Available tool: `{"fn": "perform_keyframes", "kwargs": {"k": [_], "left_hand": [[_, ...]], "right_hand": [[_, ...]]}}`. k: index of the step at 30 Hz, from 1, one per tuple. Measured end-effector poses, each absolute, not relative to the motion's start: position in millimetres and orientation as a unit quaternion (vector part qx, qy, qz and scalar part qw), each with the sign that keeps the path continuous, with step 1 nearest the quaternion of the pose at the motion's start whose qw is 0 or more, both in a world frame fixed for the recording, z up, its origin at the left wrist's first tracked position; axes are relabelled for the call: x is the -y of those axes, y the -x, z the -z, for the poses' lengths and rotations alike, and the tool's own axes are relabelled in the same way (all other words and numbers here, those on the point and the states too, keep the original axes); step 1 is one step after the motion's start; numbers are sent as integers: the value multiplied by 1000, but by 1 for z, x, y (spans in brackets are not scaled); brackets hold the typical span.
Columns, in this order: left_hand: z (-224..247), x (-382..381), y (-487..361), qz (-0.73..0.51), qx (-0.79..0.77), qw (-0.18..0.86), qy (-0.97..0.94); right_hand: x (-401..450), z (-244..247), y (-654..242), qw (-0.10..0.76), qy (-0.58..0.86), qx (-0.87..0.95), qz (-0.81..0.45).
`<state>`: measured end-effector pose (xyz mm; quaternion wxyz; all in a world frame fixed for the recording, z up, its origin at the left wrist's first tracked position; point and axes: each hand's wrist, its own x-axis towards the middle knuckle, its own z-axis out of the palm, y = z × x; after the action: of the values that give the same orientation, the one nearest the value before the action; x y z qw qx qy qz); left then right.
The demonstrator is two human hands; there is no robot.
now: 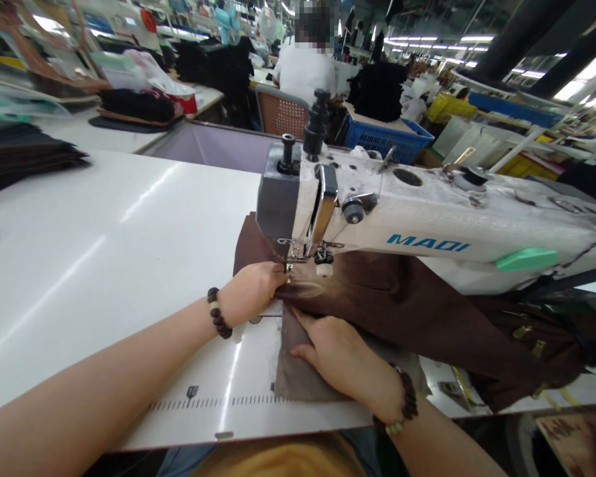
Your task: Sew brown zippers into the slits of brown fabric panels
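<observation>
Dark brown fabric [377, 291] lies under the needle and presser foot [289, 268] of a white sewing machine [427, 212] marked MAQI. Just left of the foot, my left hand [251, 289] is closed on the fabric's edge, its fingertips partly hidden. My right hand [340, 354] rests on a lighter grey-brown layer [298, 377] in front of the foot. Its thumb and index finger are apart, and the index fingertip touches the fold of the brown piece. The other fingers of that hand are mostly out of sight.
Brown fabric with zippers [526, 338] hangs over the table's right side. Dark cut pieces [24, 156] are stacked at left on the white table [104, 265]. Beyond the machine are a blue crate [387, 136], a chair [283, 109] and a seated person [305, 69].
</observation>
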<state>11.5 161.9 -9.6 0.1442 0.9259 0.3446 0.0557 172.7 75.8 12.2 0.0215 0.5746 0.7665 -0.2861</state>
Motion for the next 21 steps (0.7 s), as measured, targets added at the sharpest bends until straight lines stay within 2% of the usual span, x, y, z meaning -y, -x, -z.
{"fn": "perform_keyframes", "kwargs": {"k": [8, 15, 21], "left_hand": [[9, -182, -14, -105, -391, 209, -890], [2, -189, -16, -160, -373, 286, -868], [7, -180, -16, -87, -386, 204, -896]], "right_hand": [[-82, -16, -169, 54, -610, -736, 290], [-93, -7, -174, -14, -580, -746, 326], [-90, -3, -178, -58, -574, -737, 352]]}}
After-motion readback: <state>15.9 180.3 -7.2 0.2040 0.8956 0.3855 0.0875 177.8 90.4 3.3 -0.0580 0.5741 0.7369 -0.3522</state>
